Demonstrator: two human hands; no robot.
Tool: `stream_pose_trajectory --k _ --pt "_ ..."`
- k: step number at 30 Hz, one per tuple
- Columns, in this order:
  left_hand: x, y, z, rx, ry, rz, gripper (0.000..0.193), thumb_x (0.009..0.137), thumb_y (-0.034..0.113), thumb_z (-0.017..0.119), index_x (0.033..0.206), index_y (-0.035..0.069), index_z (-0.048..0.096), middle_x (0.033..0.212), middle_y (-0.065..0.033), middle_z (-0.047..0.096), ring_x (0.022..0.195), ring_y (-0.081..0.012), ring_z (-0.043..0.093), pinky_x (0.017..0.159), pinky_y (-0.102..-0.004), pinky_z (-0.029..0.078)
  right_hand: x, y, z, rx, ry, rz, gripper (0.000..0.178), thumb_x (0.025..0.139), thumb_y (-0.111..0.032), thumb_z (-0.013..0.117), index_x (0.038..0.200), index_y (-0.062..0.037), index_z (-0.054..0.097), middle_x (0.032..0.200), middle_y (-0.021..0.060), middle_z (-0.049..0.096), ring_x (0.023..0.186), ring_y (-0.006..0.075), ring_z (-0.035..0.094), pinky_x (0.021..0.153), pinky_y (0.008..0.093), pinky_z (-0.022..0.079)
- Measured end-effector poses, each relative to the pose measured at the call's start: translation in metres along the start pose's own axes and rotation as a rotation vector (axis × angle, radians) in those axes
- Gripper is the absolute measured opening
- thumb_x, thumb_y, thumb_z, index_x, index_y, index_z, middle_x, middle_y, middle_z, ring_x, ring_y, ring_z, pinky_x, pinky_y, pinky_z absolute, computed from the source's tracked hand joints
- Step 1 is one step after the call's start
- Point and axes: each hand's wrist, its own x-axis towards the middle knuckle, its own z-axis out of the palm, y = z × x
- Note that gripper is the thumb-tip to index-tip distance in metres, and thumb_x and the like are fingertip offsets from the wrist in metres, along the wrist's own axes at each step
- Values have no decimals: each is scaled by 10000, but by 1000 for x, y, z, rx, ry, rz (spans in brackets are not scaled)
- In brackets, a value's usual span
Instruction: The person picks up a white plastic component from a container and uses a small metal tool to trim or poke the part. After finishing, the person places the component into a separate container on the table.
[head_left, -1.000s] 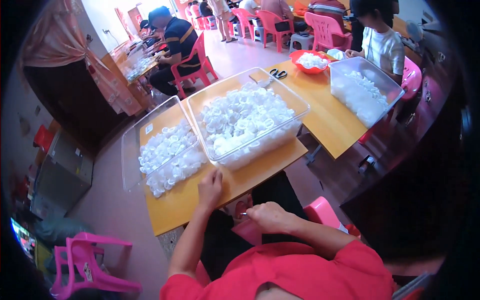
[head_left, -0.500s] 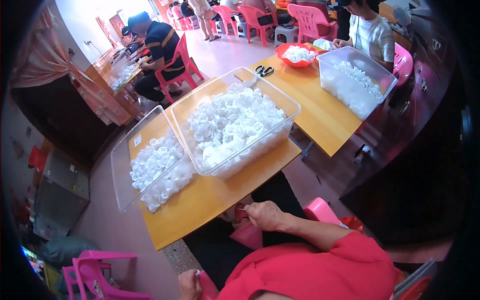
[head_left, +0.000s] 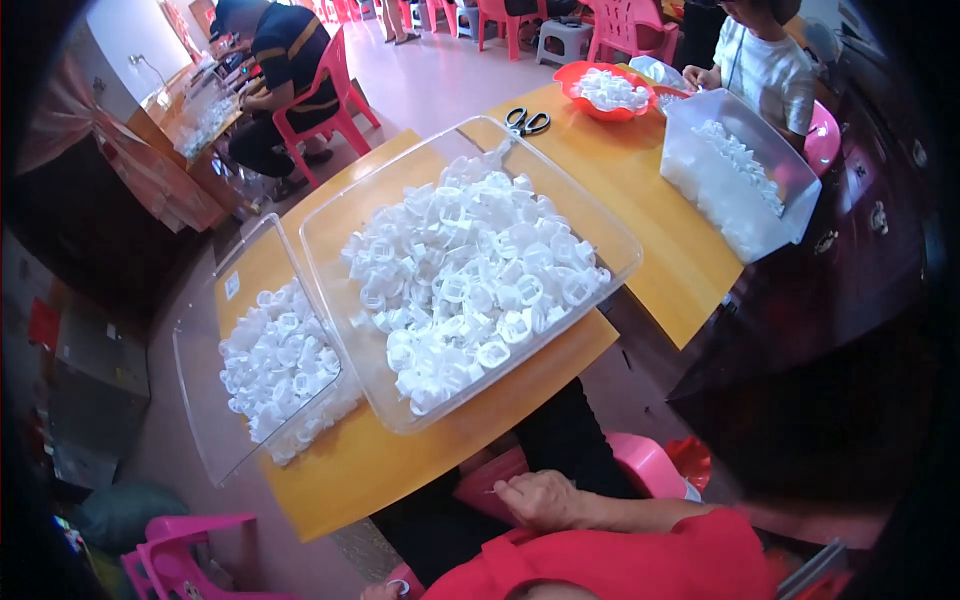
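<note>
My right hand (head_left: pixel 540 500) is closed in front of my lap, and a thin pale tip sticks out from its fingers; what it belongs to is too small to make out. At the lower edge, partly cut off, my left hand (head_left: pixel 380 592) pinches a small white plastic ring (head_left: pixel 401 585). Beyond my lap, a large clear bin (head_left: pixel 628 232) on the yellow table (head_left: pixel 400 482) holds a heap of white plastic ring-shaped parts (head_left: pixel 460 270). To its left, a second clear bin (head_left: pixel 195 425) holds more of them.
Black-handled scissors (head_left: pixel 528 122) lie behind the large bin. A red bowl (head_left: pixel 603 108) and another bin (head_left: pixel 715 180) of white parts stand at right, beside a seated person in white (head_left: pixel 765 65). Pink chairs (head_left: pixel 330 95) and other people are farther back.
The view has shifted, so the bins appear larger and nearer. The left hand has sunk toward the lower edge, and the white ring in it shows more plainly. The right hand remains closed.
</note>
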Motion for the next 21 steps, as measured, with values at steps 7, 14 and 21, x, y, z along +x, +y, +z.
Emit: stream_pose_trajectory --k 7,14,21 --pt "17 5 -9 -30 -412 -161 365 756 344 624 1071 159 613 783 -85 636 674 -293 566 641 -454 417 -6 3 1 -35 24 46 199 707 -75 637 877 26 620 589 73 547 516 211 606 427 322 494" --pt "88 45 -81 -261 -329 -241 336 688 8 602 1017 55 559 781 -160 547 709 -347 522 623 -443 399 -14 -15 0 206 -91 120 165 753 -73 590 907 -19 569 667 109 551 614 290 606 516 392 500" --pt "156 77 -76 -563 54 -486 213 803 -44 601 1014 -10 592 1057 -206 571 960 -362 581 833 -388 481 -4 -16 11 301 -108 186 173 790 -6 596 954 33 631 827 217 638 749 368 640 646 403 530"
